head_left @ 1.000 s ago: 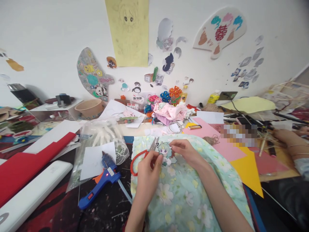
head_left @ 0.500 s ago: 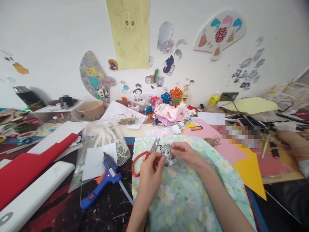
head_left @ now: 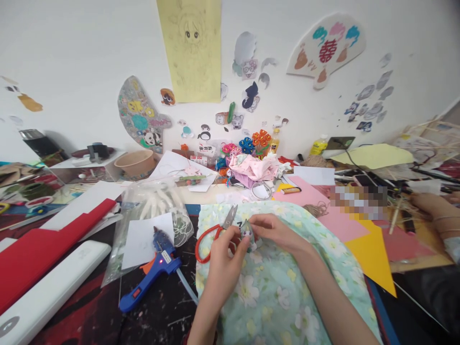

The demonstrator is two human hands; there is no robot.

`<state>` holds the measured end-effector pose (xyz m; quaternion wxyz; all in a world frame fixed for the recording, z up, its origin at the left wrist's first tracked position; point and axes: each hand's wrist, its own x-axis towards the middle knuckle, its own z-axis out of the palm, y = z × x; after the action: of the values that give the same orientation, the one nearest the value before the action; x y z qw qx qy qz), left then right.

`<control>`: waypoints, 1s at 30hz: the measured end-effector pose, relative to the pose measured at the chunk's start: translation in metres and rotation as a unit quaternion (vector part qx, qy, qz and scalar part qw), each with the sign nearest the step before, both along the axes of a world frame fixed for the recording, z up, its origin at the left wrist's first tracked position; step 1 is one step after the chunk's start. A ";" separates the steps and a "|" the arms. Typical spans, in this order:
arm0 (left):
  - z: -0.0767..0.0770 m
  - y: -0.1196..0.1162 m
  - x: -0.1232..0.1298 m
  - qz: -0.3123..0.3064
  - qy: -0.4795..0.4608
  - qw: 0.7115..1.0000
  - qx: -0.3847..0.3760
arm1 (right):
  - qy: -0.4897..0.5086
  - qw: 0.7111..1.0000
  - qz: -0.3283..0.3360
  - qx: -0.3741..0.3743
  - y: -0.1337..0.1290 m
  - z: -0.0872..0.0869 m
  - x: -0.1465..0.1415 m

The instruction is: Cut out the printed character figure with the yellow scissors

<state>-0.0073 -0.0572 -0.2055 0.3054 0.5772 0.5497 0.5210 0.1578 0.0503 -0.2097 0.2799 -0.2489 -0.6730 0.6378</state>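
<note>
A small paper cutout (head_left: 247,233) of a green-haired cartoon figure is held up between my two hands. My left hand (head_left: 227,249) pinches its left edge between thumb and fingers. On the opposite edge, the fingers of my right hand (head_left: 271,231) are closed, partly behind the paper. The cutout is bent and tilted, so its face shows narrowly. Red-handled scissors (head_left: 208,243) lie just left of my left hand, blades pointing away. Beneath everything is a pale green floral cloth (head_left: 283,297).
A blue glue gun (head_left: 158,268) with a lit indicator rests at left near a white sheet (head_left: 143,239) and a plastic bag (head_left: 117,263). Pink paper (head_left: 334,211) and yellow paper (head_left: 373,258) lie right. Another person's arm (head_left: 436,211) shows at far right.
The cutout has turned and bent between my hands, showing narrower now. My right hand has moved slightly left, closer to my left hand. The scissors and glue gun stay put.
</note>
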 end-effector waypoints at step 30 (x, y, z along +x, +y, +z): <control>-0.004 0.003 0.001 -0.021 -0.011 1.000 -0.009 | 0.024 0.999 -0.001 -0.020 0.006 -0.012 0.003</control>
<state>-0.0063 -0.0547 -0.2091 0.3270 0.5799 0.5387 0.5163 0.1606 0.0559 -0.2214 0.2917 -0.2394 -0.6527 0.6570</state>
